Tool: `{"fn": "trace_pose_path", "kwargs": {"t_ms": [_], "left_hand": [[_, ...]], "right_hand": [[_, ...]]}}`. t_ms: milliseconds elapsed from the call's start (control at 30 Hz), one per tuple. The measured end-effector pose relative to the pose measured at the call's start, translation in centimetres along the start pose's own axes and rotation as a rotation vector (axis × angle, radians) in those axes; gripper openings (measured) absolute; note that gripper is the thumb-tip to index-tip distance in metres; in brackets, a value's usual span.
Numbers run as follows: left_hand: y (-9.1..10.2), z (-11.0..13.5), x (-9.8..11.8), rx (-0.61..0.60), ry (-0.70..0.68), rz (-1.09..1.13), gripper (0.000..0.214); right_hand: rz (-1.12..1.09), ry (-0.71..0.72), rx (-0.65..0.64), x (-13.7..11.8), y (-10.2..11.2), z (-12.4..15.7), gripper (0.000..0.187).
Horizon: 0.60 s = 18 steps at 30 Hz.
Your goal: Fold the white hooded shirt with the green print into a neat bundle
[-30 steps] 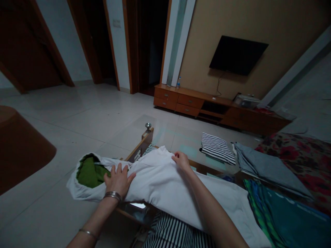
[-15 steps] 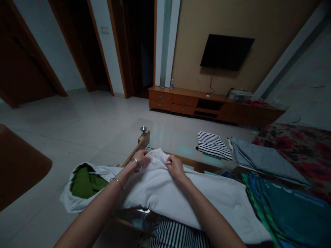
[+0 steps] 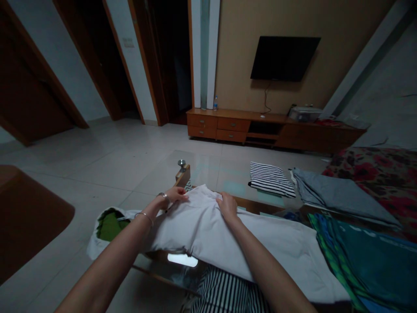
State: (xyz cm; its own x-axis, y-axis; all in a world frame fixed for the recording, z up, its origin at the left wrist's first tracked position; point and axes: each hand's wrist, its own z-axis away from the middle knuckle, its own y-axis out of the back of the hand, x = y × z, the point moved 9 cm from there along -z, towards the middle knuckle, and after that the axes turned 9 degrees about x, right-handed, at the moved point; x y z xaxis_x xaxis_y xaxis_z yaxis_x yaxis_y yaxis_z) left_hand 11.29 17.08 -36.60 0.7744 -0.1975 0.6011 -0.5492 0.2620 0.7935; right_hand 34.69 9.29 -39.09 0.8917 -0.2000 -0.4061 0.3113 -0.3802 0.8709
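My left hand (image 3: 174, 194) lies open, with the fingers flat on the far edge of the white top (image 3: 208, 230). My right hand (image 3: 228, 205) rests near it on the same edge with bent fingers; I cannot tell if it grips the cloth. The white top lies across the near end of the table (image 3: 208, 167), and its hood (image 3: 109, 225), green inside, hangs over the left side. Farther on the table lie a striped shirt (image 3: 270, 179) and a grey cloth (image 3: 339, 195).

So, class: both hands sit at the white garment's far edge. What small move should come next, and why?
Probably draw that far edge toward the body to fold it: the left hand and right hand both rest on the white garment there, and it lies spread flat across the glass table.
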Motion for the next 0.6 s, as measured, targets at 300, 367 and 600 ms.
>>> {"fn": "trace_pose_path", "kwargs": {"t_ms": [300,367,600], "left_hand": [[-1.5,12.4,4.3,0.292,-0.313,-0.505,0.019],[-2.7,14.3,5.3,0.347,-0.375,-0.567,0.016],[-2.0,12.2,4.6,0.394,-0.326,-0.413,0.028]], "right_hand": [[-0.034,0.114,0.163,-1.0,0.3,2.1,0.016],[-0.038,0.117,0.166,-0.9,0.2,2.1,0.017],[-0.109,0.127,0.171,-0.7,0.4,2.2,0.017]]}}
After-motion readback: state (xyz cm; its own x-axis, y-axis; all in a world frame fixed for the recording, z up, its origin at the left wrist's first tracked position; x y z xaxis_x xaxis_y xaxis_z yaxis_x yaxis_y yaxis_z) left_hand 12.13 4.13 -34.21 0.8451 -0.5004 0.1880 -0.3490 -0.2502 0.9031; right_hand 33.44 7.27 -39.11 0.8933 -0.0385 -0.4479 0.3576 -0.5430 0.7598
